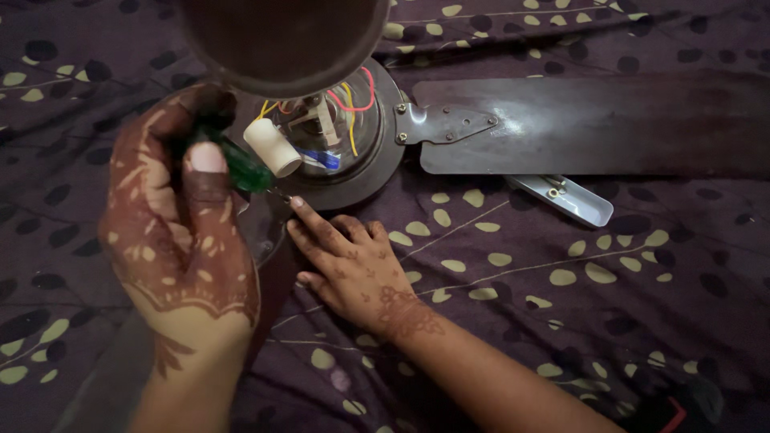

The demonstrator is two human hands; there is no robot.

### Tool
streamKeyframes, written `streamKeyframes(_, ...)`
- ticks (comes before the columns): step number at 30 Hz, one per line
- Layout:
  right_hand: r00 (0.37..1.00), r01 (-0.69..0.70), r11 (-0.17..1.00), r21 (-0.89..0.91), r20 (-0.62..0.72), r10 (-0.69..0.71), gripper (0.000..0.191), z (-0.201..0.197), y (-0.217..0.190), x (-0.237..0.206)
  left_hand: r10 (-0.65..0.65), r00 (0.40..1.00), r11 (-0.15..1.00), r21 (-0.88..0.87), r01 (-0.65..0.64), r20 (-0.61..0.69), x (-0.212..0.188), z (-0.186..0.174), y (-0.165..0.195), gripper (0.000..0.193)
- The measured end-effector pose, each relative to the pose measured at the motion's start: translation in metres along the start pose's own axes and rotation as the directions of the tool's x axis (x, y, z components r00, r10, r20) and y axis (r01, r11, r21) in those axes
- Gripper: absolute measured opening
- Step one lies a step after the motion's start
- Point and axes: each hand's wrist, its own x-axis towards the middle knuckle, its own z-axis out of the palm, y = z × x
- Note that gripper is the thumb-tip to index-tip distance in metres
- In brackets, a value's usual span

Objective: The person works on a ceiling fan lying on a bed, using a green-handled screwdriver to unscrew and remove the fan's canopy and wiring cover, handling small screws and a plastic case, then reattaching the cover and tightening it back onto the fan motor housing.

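Note:
A dark brown ceiling fan lies on a patterned cloth. Its motor housing (377, 160) is open, showing coloured wires (350, 104) and a white cylinder (273, 147). My left hand (180, 232) is closed around a screwdriver with a green handle (245, 170), its tip pointing down at the housing's lower rim. My right hand (349, 269) rests flat on the cloth, its fingertips touching the rim beside the screwdriver tip. One fan blade (609, 124) extends to the right, bolted on by a bracket (441, 124).
A small grey tray (573, 200) holding screws lies just below the blade. A dark round cover (281, 40) hangs at the top, hiding part of the motor. The dark purple leaf-print cloth (521, 281) covers the whole surface.

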Motion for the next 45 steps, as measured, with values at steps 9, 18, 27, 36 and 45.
streamKeyframes(9, 1.000, -0.002, 1.000, 0.018, 0.009, 0.002, 0.068, -0.001, -0.001, 0.000, 0.249, 0.963, 0.778, 0.571, -0.262, 0.103, -0.008, -0.011, -0.024, 0.021)
streamKeyframes(18, 1.000, -0.003, 1.000, 0.031, 0.014, 0.003, 0.068, -0.002, -0.001, 0.000, 0.259, 0.963, 0.896, 0.356, -0.266, 0.068, 0.001, -0.011, -0.011, 0.022)
streamKeyframes(27, 1.000, -0.002, 1.000, 0.020, 0.018, 0.002, 0.067, 0.000, 0.000, 0.000, 0.029, 0.999, 0.991, 0.132, -0.034, 0.044, -0.001, -0.002, -0.007, 0.025)
streamKeyframes(36, 1.000, 0.000, 1.000, 0.010, 0.021, 0.000, 0.067, 0.001, 0.000, 0.000, -0.023, 1.000, 1.000, 0.003, 0.023, -0.012, -0.004, 0.000, -0.025, 0.022)
streamKeyframes(45, 1.000, -0.003, 1.000, 0.019, 0.015, 0.002, 0.068, 0.000, -0.001, 0.000, -0.038, 0.999, 0.950, -0.309, 0.030, -0.021, 0.000, -0.007, -0.029, 0.020)
